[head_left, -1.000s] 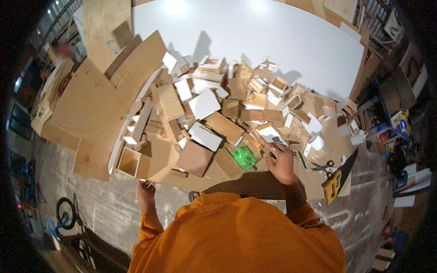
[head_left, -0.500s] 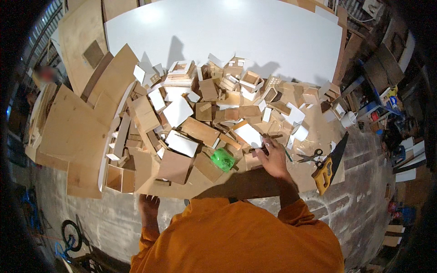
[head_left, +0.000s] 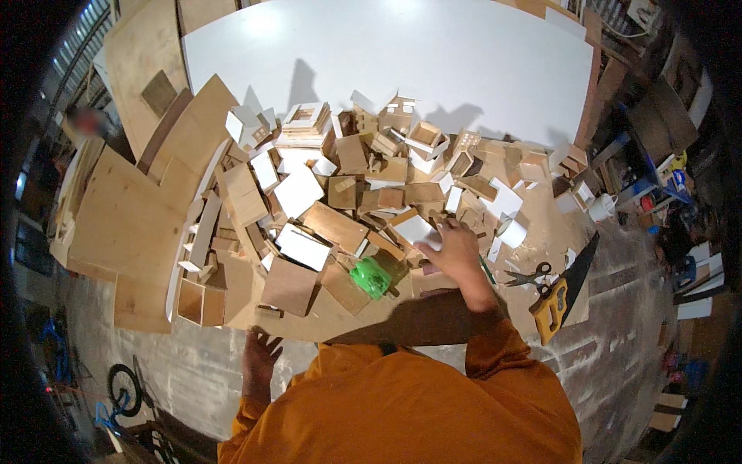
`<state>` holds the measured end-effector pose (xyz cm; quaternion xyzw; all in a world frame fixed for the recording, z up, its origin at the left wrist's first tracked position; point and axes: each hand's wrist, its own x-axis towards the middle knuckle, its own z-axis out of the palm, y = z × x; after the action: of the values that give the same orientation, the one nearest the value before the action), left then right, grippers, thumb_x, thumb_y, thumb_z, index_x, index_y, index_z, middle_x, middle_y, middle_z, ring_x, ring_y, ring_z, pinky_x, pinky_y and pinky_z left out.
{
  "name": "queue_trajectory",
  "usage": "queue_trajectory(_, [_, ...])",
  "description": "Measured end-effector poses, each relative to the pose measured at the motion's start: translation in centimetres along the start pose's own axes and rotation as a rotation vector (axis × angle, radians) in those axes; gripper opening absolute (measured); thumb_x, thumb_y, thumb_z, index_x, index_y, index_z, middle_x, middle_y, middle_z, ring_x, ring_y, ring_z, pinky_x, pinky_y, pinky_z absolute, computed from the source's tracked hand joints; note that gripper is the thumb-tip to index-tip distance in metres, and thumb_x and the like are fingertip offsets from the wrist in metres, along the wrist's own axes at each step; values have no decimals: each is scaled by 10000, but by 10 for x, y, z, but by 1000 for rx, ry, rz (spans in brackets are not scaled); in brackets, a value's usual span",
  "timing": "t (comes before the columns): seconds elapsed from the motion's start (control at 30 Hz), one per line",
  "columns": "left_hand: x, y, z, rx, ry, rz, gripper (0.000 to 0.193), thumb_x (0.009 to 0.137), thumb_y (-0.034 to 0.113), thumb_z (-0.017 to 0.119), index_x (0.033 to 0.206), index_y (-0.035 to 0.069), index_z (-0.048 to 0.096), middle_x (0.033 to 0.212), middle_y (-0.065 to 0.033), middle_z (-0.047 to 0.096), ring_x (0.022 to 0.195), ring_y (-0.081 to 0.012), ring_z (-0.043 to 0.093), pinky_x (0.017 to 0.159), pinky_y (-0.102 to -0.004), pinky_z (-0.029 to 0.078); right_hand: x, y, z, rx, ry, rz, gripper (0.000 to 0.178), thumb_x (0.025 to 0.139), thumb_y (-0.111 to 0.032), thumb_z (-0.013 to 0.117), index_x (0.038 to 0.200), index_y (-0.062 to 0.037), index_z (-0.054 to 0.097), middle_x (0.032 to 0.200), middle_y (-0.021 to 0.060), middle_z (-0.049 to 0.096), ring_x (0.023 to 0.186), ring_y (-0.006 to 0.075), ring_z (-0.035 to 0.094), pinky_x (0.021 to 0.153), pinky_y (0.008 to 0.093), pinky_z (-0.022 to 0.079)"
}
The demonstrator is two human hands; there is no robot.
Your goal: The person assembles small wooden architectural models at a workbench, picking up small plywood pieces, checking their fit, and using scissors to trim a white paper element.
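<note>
My right hand (head_left: 457, 255) reaches over the crowded workbench, with its thumb spread from the fingers. Its fingertips are at the right edge of a small white-faced board (head_left: 415, 229); whether they touch it I cannot tell. My left hand (head_left: 261, 357) hangs at the bench's front edge with its fingers apart and nothing in it. A crumpled green plastic bag (head_left: 371, 278) lies left of my right hand. To the right lie black-handled scissors (head_left: 529, 278), and beside them a handsaw (head_left: 549, 311) with a yellow handle. A thin green stick (head_left: 486, 270) rests close to my right wrist.
Wood and white board offcuts, small boxes and frames crowd the bench, among them a stacked frame (head_left: 304, 124). A white roll (head_left: 512, 231) lies right of my hand. Behind is a large white panel (head_left: 371, 54); plywood sheets (head_left: 139, 232) stand left. A bicycle wheel (head_left: 124, 389) is lower left.
My right hand has moved slightly forward and its thumb has spread out over the white-faced board. The fingers of my left hand have opened a little at the bench edge.
</note>
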<state>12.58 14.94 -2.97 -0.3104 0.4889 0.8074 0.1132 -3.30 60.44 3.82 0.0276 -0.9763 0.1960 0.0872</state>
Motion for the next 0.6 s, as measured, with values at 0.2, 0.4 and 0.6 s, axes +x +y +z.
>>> queue_trajectory(0.2, [-29,3,34,112,-37,71,580,946,392,487,1418,95,329,1412,-101,425,1108,-288,559,862,-375,450,13,-4,21,62,-240,41,624,688,-296,708,1225,-16,558,1022,243,622,970,385,600,827,451,492])
queue_trajectory(0.4, [-34,1,43,183,-3,75,620,949,314,513,1466,103,246,1423,-123,401,1116,-303,569,877,-386,467,28,-14,13,110,66,-110,518,740,-239,704,1218,-72,596,1147,211,604,1058,367,564,930,436,444])
queue_trajectory(0.6, [-39,6,54,270,21,83,659,910,288,556,1457,94,245,1344,-128,466,1103,-257,563,879,-374,453,33,-105,36,458,-233,-422,499,787,-251,688,1220,-34,566,1150,188,598,1046,349,581,913,436,460])
